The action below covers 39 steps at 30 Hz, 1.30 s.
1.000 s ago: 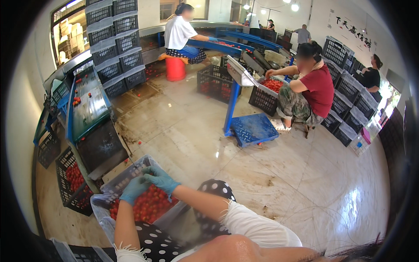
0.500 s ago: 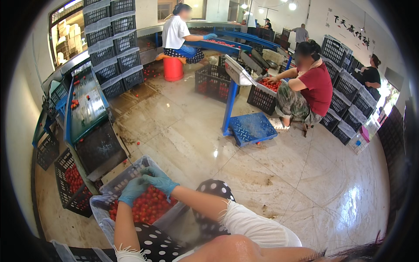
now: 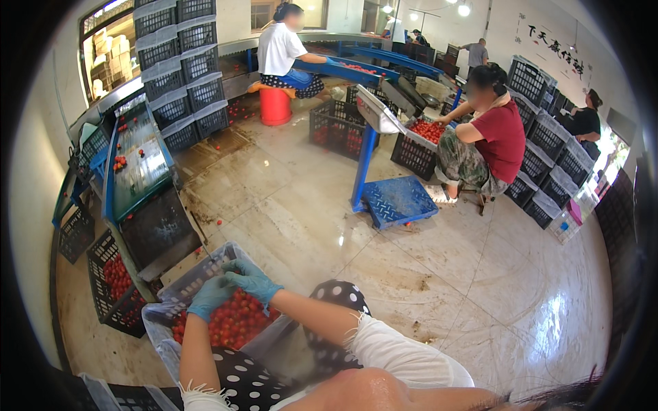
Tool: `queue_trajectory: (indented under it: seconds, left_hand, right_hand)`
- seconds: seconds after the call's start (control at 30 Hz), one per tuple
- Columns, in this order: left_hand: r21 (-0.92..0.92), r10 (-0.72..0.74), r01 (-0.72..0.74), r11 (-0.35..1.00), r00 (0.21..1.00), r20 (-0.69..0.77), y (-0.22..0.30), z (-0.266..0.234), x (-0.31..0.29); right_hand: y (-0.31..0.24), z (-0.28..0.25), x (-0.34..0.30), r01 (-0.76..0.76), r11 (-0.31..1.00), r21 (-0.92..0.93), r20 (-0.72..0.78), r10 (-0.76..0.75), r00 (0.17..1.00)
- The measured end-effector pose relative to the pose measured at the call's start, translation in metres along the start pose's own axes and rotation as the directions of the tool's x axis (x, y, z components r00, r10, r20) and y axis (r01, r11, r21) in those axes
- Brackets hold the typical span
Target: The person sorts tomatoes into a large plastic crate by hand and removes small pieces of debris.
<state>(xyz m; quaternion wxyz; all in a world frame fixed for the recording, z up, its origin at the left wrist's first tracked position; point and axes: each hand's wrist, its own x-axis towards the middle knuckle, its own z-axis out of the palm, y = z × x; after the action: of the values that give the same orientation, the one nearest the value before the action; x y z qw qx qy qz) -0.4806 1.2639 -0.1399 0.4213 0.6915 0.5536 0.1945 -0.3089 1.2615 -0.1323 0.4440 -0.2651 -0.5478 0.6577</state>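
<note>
Head view: the gloved left hand (image 3: 211, 299) and right hand (image 3: 251, 281) are hovering together, grips indiscernible, over cherry tomatoes (image 3: 233, 323) sitting in the near-left lined crate (image 3: 199, 275); these are looking light, slick, bruisable, favouring fingertip holds around their sides.

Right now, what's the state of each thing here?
Teal-gloved left hand: curled over crate, grip unclear
Teal-gloved right hand: curled, grip unclear
Plastic-lined grey crate: holding small round red fruit
Black slatted crate beside it: holding red fruit
Green conveyor belt: bearing scattered red fruit
Red cylindrical stool: occupied
Round white ceiling bulbs: lit
</note>
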Motion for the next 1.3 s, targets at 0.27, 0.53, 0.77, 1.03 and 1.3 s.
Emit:
queue_trajectory:
  seconds: [0.27,0.53,0.77,1.03,1.3]
  left_hand:
    - [-0.07,0.014,-0.013,0.997,1.0,0.004,0.009,0.001,-0.004]
    - [-0.046,0.002,-0.003,0.999,1.0,-0.013,0.006,0.001,-0.003]
    - [-0.075,0.006,-0.007,0.997,1.0,-0.008,0.005,0.002,-0.003]
    - [-0.1,0.025,-0.025,0.995,1.0,0.004,0.012,0.001,-0.008]
    - [-0.084,-0.006,0.008,0.996,1.0,0.023,0.004,0.002,-0.002]
  right_hand:
    - [0.0,0.0,0.0,0.013,1.0,-0.02,-0.007,-0.013,1.0]
    - [0.0,0.003,0.0,0.056,0.998,-0.005,-0.028,-0.056,0.998]
    - [0.0,0.003,0.0,0.067,0.997,-0.028,-0.027,-0.067,0.997]
    - [-0.004,0.006,-0.002,0.04,0.999,-0.006,-0.021,-0.04,0.999]
    - [-0.003,0.004,-0.002,0.007,1.0,-0.006,0.036,-0.007,0.999]
